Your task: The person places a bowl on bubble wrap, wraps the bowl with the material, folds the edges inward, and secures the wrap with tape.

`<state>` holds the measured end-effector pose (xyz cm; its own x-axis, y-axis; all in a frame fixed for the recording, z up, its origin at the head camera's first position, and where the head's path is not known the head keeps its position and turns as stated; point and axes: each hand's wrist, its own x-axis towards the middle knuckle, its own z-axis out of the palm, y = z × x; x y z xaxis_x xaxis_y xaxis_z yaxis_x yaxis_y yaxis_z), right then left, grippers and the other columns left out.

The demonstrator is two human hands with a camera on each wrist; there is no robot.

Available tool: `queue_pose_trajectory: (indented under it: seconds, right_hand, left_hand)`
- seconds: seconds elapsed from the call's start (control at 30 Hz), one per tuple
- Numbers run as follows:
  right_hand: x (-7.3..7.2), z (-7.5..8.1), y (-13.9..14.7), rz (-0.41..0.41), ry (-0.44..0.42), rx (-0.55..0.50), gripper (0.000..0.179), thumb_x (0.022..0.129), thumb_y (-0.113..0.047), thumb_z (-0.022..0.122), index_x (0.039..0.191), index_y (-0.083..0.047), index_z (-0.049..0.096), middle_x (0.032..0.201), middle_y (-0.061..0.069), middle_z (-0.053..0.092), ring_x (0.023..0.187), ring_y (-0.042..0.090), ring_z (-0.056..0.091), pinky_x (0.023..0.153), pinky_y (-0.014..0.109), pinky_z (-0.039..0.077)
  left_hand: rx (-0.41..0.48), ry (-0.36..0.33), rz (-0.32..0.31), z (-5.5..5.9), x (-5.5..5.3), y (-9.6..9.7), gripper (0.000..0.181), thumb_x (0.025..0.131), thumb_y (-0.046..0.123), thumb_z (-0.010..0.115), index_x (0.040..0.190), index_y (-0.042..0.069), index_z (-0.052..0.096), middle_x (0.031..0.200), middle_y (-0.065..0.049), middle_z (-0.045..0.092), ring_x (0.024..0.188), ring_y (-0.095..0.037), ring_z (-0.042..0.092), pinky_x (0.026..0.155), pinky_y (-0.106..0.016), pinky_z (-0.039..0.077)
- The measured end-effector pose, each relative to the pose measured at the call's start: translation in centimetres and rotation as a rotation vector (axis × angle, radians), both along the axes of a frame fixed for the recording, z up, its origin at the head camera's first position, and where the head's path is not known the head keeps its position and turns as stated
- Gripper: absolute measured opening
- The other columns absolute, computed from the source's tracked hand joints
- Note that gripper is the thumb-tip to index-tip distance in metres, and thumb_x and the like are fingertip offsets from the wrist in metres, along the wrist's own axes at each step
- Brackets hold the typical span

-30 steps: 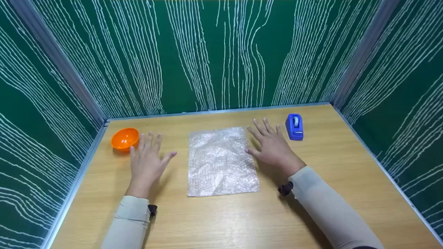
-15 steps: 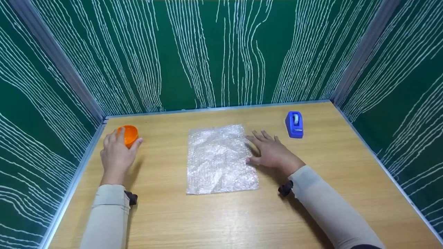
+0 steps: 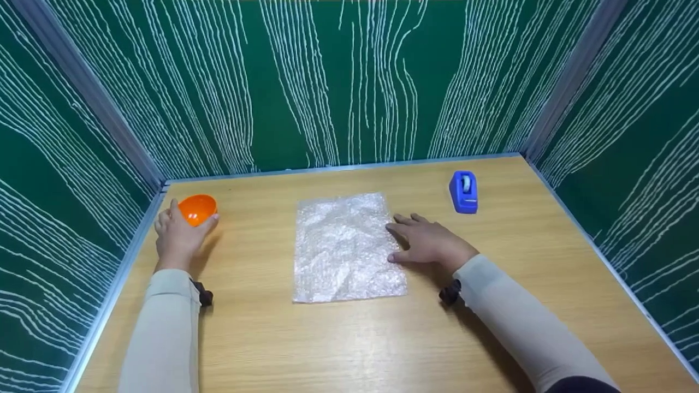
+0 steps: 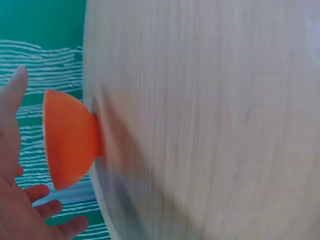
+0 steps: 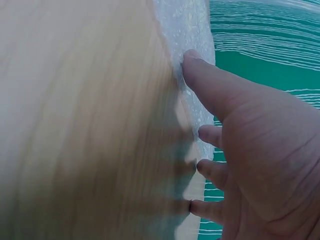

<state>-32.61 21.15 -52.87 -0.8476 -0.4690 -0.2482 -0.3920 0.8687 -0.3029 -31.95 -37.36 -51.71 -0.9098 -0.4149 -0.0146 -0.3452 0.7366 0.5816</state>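
An orange bowl [image 3: 197,209] stands upright at the table's far left. My left hand [image 3: 180,232] reaches around its near side, thumb to the right and fingers to the left. In the left wrist view the bowl [image 4: 72,140] sits on its base between the thumb [image 4: 14,90] and the spread fingers, with gaps showing beside it. A sheet of clear bubble wrap [image 3: 347,251] lies flat mid-table. At its right edge, my right hand [image 3: 428,240] has its fingertips and thumb spread along the border. The right wrist view shows the thumb [image 5: 210,82] over the wrap [image 5: 185,30].
A blue tape dispenser [image 3: 464,192] with a roll in it stands at the back right of the wooden table [image 3: 338,344]. Green panels [image 3: 377,82] with wavy white lines enclose the back and both sides.
My left hand has moved left from beside the bowl to around its near side. My right hand has shifted slightly toward me along the bubble wrap's edge, its fingers less widely spread.
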Motion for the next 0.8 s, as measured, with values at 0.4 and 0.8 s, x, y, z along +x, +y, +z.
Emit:
queue_pose_trajectory:
  seconds: [0.4,0.8]
  right_hand:
    - [-0.4,0.4,-0.4,0.008,-0.016,0.043,0.099,0.099,-0.072,0.076,0.179,-0.031,0.037,0.192,0.003,0.02,0.175,0.053,0.018,0.137,0.077,0.023]
    - [-0.3,1.0,-0.8,-0.009,-0.046,0.018,0.095,0.099,-0.063,0.082,0.178,-0.03,0.041,0.189,-0.001,0.029,0.174,0.053,0.023,0.139,0.072,0.024]
  left_hand:
    - [0.146,-0.087,0.02,-1.4,-0.1,-1.2,0.142,0.096,0.071,0.081,0.18,0.014,-0.018,0.189,-0.028,0.004,0.169,-0.054,0.019,0.139,-0.079,0.016]
    - [0.215,-0.054,0.07,-1.0,-0.9,-1.4,0.137,0.097,0.069,0.081,0.181,0.02,-0.016,0.19,-0.023,0.002,0.169,-0.053,0.024,0.138,-0.074,0.026]
